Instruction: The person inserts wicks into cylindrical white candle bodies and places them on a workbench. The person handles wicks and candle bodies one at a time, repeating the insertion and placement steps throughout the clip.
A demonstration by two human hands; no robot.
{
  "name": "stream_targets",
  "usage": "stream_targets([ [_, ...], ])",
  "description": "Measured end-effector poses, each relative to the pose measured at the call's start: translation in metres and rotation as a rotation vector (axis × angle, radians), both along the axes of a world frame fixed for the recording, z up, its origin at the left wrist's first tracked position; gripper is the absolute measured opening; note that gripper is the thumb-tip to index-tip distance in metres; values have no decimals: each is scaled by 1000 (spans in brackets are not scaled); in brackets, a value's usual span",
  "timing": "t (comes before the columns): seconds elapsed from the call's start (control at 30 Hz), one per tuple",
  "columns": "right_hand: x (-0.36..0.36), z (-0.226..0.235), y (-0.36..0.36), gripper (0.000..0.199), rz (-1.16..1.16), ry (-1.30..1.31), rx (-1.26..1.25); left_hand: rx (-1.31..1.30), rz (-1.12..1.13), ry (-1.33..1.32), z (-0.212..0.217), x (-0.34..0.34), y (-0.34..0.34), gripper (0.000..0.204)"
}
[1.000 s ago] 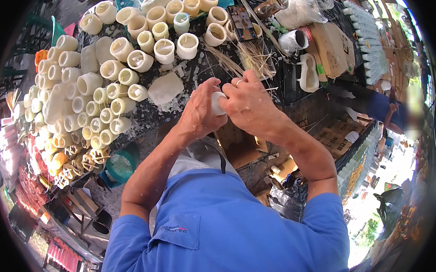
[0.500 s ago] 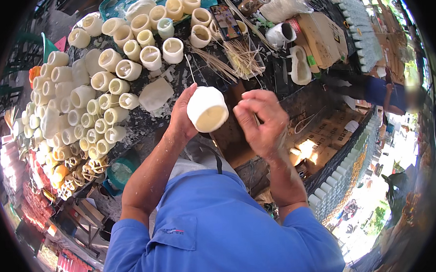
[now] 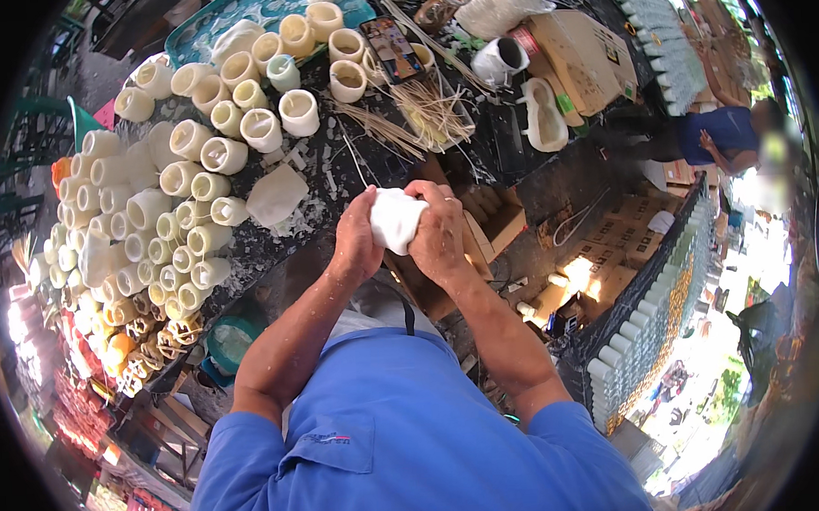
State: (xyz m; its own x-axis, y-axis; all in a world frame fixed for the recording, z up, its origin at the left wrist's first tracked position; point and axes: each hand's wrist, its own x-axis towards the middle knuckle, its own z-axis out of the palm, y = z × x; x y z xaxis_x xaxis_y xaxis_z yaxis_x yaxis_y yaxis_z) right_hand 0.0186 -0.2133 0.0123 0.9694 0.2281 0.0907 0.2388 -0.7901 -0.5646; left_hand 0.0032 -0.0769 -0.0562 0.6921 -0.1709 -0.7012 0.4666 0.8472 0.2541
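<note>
- A person in a blue shirt (image 3: 391,466), seen from above, holds a white rounded piece (image 3: 395,221) between both bare hands, in front of the body at the bench's near edge.
- The left hand (image 3: 358,238) grips its left side, with the fingers curved against it.
- The right hand (image 3: 439,230) grips its right side, the fingers bent over the upper edge.
- A thin pale strand (image 3: 358,160) runs just beyond the piece; whether it is attached cannot be told.
- On the dark bench (image 3: 332,188), strewn with pale flakes, many cream-coloured cups (image 3: 298,113) crowd the left, near a flat pale slab (image 3: 277,195).
- Farther back are a teal tray (image 3: 179,48), a phone (image 3: 393,50), thin straw-coloured sticks (image 3: 433,117) and a cardboard box (image 3: 591,60).
- At the right, another person (image 3: 717,135) wears dark blue.
</note>
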Motion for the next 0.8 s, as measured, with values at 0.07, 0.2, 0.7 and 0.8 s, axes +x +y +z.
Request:
stream_targets([
  [0.07,-5,-24,-2,28,-7,-65,81,85,-11,-17,-9,-4,2,33],
  [0.2,-13,-63,2,31,-177,129,417,226,-28,7,-16,-6,8,29],
  [0.7,-24,-63,17,39,-335,407,1490,357,-45,-178,33,12,34,40],
  [0.8,-44,-52,-10,30,-270,381,1200,308,-11,-220,22,16,37,43],
])
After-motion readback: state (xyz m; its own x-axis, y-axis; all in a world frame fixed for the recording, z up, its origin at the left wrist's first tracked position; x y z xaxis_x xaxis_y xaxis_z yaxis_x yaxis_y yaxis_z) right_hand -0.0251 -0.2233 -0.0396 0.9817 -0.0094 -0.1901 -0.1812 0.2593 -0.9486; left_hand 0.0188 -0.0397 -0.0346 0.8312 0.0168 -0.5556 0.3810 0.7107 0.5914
